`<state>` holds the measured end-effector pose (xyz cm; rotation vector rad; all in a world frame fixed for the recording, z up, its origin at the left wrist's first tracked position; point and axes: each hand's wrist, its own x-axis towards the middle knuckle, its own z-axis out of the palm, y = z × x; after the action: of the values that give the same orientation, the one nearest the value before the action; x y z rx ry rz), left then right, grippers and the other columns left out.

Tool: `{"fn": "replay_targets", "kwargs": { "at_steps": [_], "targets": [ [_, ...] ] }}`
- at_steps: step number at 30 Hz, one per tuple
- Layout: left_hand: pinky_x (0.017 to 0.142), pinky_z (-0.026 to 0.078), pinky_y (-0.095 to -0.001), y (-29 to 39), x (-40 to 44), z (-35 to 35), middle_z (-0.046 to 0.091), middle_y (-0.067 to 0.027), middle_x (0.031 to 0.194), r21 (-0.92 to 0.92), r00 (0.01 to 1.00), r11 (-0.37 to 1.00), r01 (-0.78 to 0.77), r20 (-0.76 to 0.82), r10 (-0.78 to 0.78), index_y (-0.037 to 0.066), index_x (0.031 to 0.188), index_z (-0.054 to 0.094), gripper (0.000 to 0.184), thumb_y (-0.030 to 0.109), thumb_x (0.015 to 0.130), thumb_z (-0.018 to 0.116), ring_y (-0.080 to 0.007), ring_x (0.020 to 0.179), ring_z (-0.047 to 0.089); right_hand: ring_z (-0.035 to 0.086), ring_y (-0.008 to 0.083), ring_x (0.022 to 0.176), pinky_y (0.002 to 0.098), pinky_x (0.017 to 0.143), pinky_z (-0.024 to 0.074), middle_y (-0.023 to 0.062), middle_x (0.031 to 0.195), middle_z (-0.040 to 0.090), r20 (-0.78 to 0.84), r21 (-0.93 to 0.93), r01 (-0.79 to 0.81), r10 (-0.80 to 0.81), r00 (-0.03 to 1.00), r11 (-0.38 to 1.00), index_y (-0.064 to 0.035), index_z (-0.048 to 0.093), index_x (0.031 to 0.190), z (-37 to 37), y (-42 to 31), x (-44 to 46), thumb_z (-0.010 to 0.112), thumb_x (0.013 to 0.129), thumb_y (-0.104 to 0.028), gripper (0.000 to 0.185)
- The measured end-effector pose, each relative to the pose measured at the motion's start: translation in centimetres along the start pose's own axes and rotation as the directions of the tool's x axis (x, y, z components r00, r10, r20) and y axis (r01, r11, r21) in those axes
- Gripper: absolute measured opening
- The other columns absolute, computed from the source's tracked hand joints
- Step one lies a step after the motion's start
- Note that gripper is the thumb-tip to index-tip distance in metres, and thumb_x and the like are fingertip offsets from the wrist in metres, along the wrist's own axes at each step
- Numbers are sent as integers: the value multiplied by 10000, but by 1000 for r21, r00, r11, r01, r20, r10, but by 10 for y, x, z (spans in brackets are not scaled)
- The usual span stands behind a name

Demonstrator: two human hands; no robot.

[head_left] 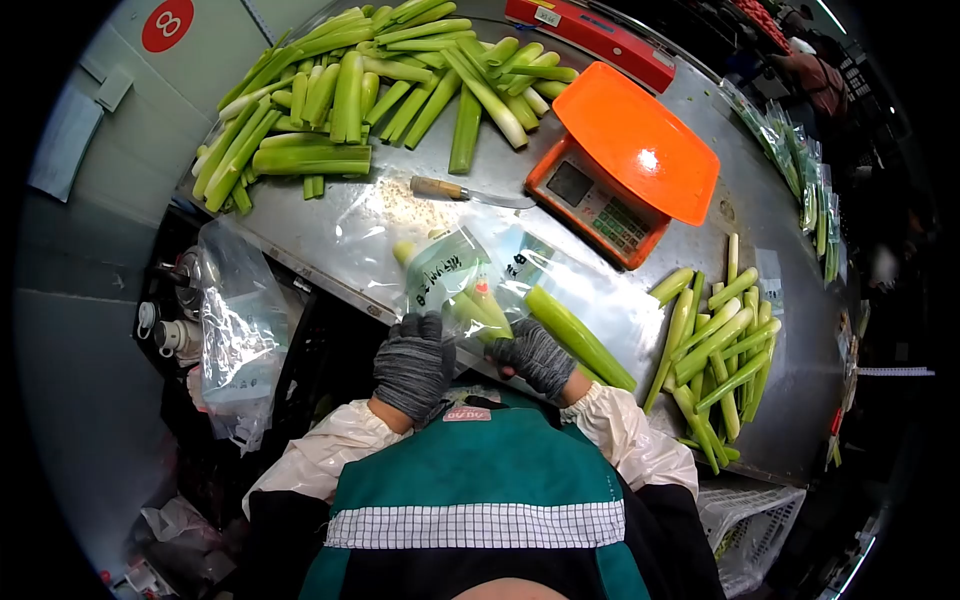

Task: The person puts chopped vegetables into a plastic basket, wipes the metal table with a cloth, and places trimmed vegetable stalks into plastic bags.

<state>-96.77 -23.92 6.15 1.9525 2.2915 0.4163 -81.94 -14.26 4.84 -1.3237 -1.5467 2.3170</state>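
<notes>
In the head view, a clear printed plastic bag (440, 268) lies at the table's near edge, with pale green-and-white vegetable stalks (478, 305) inside. My left hand (412, 370), in a grey knit glove, is closed at the bag's lower left edge. On the bag's lower right side, my right hand (535, 358), gloved the same way, has its fingers bent in around the plastic. A thick green stalk (580, 338) lies just right of that hand. Another printed bag (522, 255) lies flat behind. A wooden-handled knife (440, 188) rests farther back.
A heap of cut stalks (350, 95) covers the back left. An orange scale (640, 140) stands right of the knife, and a smaller stalk pile (720, 350) lies at right. Filled bags (800, 170) line the far right edge. Empty bags (240, 340) hang at left.
</notes>
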Motion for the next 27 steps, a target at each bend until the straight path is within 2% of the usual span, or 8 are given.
{"fn": "replay_targets", "kwargs": {
  "at_steps": [3, 5, 6, 8, 9, 21, 25, 27],
  "targets": [
    [578, 448, -419, -2, -8, 12, 543, -156, 740, 35, 952, 979, 202, 227, -204, 17, 858, 507, 214, 191, 734, 524, -321, 670, 554, 432, 96, 404, 241, 400, 356, 51, 564, 526, 33, 55, -34, 32, 999, 998, 11, 573, 743, 0, 4, 2, 548, 758, -140, 153],
    [546, 454, -394, -8, -14, 19, 553, -132, 713, -119, 983, 989, -92, 150, 110, 20, 813, 517, 192, 185, 715, 524, -307, 624, 558, 440, 93, 443, 230, 425, 361, 42, 583, 520, 58, 21, -50, 49, 997, 999, -9, 580, 691, -4, 15, 11, 566, 749, -156, 158],
    [493, 450, -380, -1, -7, 12, 560, -120, 709, -151, 971, 976, -157, 158, 180, 28, 770, 523, 173, 181, 689, 530, -288, 591, 561, 470, 112, 495, 251, 467, 383, 52, 613, 539, 185, -214, 336, -300, 936, 917, -22, 587, 735, -10, 35, 27, 553, 753, -172, 155],
    [478, 446, -382, 16, -3, -6, 562, -122, 711, -174, 949, 941, -291, 72, 307, 36, 760, 523, 163, 178, 680, 534, -281, 589, 564, 519, 199, 637, 311, 608, 423, 99, 729, 576, 354, -765, 547, -487, 799, 341, -63, 590, 868, -11, 54, 53, 519, 753, -205, 197],
    [463, 442, -384, 22, -2, -10, 564, -125, 712, -186, 902, 884, -428, -22, 432, 44, 750, 523, 154, 175, 671, 538, -273, 588, 567, 522, 206, 645, 317, 612, 425, 106, 734, 575, 352, -805, 538, -528, 773, 251, -58, 588, 866, -7, 50, 58, 526, 746, -210, 202],
    [439, 426, -350, 18, 14, -17, 533, -112, 549, -441, 991, 894, -75, -131, 19, 59, 805, 528, 144, 114, 696, 604, -268, 479, 549, 552, 302, 733, 388, 657, 447, 189, 795, 562, 198, -825, 413, -487, 850, 385, -7, 561, 838, 12, -24, 15, 616, 670, -266, 314],
    [436, 425, -331, 20, 24, -20, 533, -108, 531, -427, 985, 900, -86, -173, 12, 54, 798, 522, 120, 98, 714, 595, -257, 466, 548, 504, 345, 913, 367, 800, 413, 173, 963, 532, -79, -669, 339, -516, 853, 662, -29, 519, 993, -34, 4, -61, 663, 652, -257, 435],
    [447, 430, -332, 21, 27, -25, 543, -119, 556, -418, 986, 903, -101, -161, 35, 48, 793, 529, 115, 93, 711, 596, -264, 481, 554, 472, 341, 974, 394, 839, 388, 180, 1050, 495, -321, -867, 34, -609, 725, 498, -53, 465, 1106, -57, 40, -74, 661, 620, -252, 561]
  ]
}}
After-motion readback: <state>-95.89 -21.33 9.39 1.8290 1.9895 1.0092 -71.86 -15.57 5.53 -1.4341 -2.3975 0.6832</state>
